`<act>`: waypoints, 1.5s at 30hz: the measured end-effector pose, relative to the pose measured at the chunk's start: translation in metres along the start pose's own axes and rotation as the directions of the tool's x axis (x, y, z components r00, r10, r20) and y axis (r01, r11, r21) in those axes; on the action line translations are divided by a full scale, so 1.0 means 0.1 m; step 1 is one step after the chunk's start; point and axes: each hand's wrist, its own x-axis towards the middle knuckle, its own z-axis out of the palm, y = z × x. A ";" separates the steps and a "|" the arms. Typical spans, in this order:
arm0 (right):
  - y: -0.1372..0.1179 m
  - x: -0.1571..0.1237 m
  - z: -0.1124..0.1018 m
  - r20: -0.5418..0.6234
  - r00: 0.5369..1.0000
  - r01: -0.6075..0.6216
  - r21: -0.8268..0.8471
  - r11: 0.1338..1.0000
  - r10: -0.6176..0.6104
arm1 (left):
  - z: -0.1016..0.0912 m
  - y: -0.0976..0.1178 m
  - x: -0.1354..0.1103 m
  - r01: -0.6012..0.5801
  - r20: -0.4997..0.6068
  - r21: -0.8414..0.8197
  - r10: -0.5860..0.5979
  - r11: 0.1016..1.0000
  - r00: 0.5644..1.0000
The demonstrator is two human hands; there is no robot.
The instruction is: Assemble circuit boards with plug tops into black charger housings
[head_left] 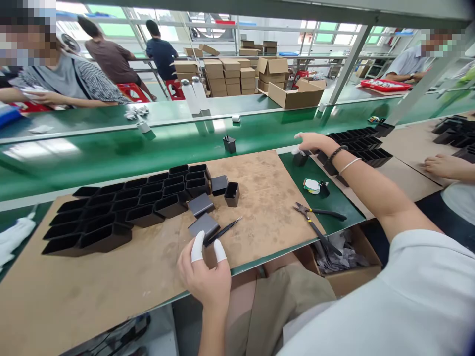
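Note:
My left hand [205,271] rests at the near edge of the brown board [148,267]. White cots cover its thumb and forefinger, which pinch a thin black brush [222,231]. Just beyond it lie two flat grey plates [203,225]. My right hand [310,143] reaches far right, fingers curled onto a small black shell [300,158] by the stack of black trays [361,148].
Rows of open black shells [122,205] fill the board's left. Cutters [315,220] and a tape roll [312,186] lie on the green mat. A green conveyor [148,148] runs behind. A cardboard bin [345,267] sits below. Another person's hand [443,165] is at right; other workers sit beyond.

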 end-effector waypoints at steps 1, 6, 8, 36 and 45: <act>0.09 -0.05 0.04 0.026 1.000 -0.019 0.038 0.999 0.018 | 0.00 0.00 0.00 -0.006 -0.002 0.006 0.006 1.000 1.000; 0.11 -0.23 0.23 0.054 0.998 -0.051 0.251 0.967 0.038 | 0.01 -0.01 0.00 -0.005 -0.013 0.019 0.005 1.000 1.000; 0.02 -0.32 0.25 0.047 0.999 -0.013 0.319 0.948 -0.003 | 0.02 -0.03 0.01 0.002 -0.012 0.025 -0.002 1.000 1.000; -0.83 -2.13 0.14 0.064 0.575 0.546 0.713 0.440 -0.816 | -0.06 0.74 0.09 0.665 0.722 -0.660 0.049 0.350 0.690; -0.61 -2.20 0.35 0.020 0.724 0.569 0.548 0.613 -0.690 | 0.03 0.59 0.16 0.603 0.680 -0.724 0.204 0.335 0.704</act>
